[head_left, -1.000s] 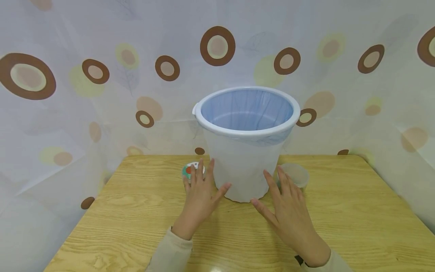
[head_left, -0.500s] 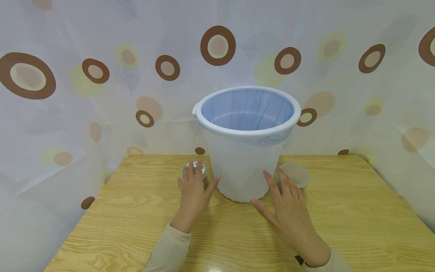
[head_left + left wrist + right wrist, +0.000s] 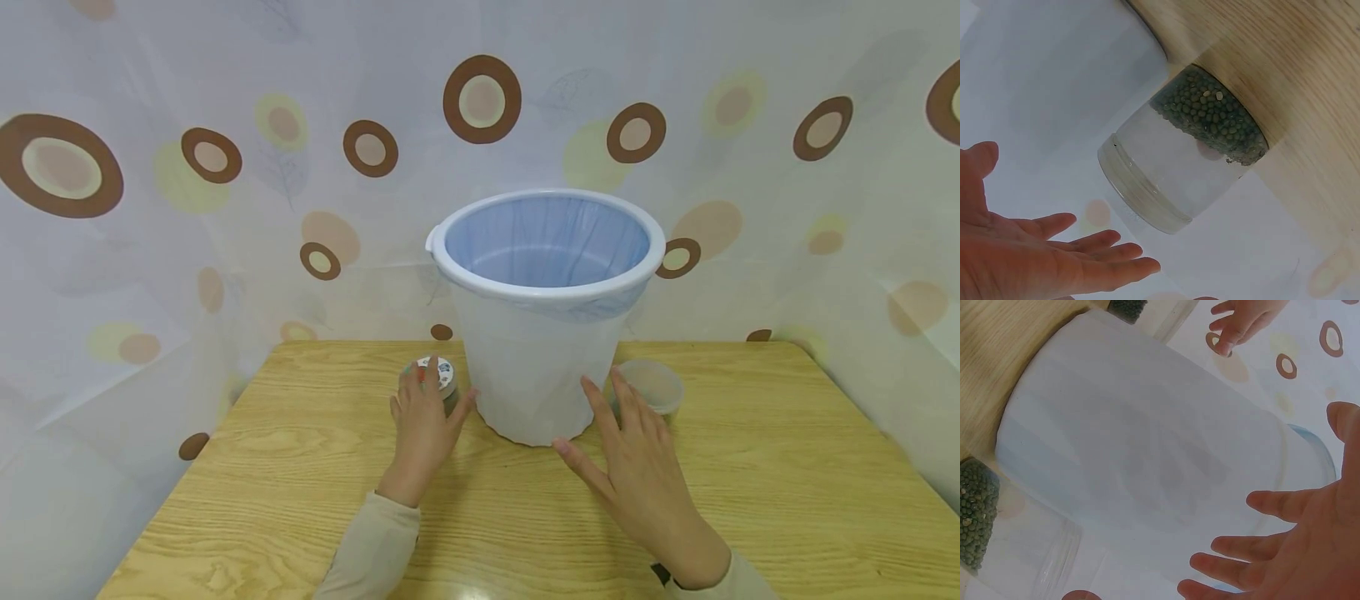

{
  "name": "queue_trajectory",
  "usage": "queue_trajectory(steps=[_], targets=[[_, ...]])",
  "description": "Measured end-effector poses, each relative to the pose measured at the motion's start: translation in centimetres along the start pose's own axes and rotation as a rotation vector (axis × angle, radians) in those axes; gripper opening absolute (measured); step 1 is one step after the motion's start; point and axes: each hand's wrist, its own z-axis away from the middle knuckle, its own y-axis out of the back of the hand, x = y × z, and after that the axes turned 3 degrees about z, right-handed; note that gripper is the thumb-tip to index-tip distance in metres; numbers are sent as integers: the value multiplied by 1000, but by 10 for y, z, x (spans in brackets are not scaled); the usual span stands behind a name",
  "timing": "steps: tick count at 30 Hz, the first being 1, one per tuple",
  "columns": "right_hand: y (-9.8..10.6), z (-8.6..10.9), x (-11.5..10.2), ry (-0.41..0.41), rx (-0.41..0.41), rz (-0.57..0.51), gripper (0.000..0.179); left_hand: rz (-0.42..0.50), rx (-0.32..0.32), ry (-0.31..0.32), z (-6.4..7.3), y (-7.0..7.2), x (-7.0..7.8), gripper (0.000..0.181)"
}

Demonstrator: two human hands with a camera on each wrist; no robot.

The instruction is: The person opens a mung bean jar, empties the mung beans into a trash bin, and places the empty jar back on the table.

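A white bin (image 3: 536, 358) with a thin bluish liner over its rim stands upright at the middle of the table. My left hand (image 3: 423, 425) hovers by the jar (image 3: 447, 377) at the bin's left, fingers spread and overlapping its printed lid in the head view. Through its clear wall, the left wrist view shows small green beans (image 3: 1210, 112) at the bottom, with space between jar and fingers. My right hand (image 3: 641, 467) holds nothing, its fingers spread before the bin and a second clear jar (image 3: 656, 387). That jar also contains green beans (image 3: 975, 512).
The wooden table (image 3: 300, 483) extends around the things, with its far edge just behind the bin. A pale wall covering (image 3: 315, 83) printed with brown rings surrounds the table at the back and sides.
My left hand has drawn back and slightly left from the bin's side, uncovering more of the left jar. The right hand, bin and jars keep their places.
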Motion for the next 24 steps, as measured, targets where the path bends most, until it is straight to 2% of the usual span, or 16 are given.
queue_trajectory(steps=[14,24], targets=[[0,1,0,4,-9,9,69,-20,21,21,-1,-5,-8,76],[-1,1,1,6,-15,13,69,2,14,71,-3,-9,-13,76]])
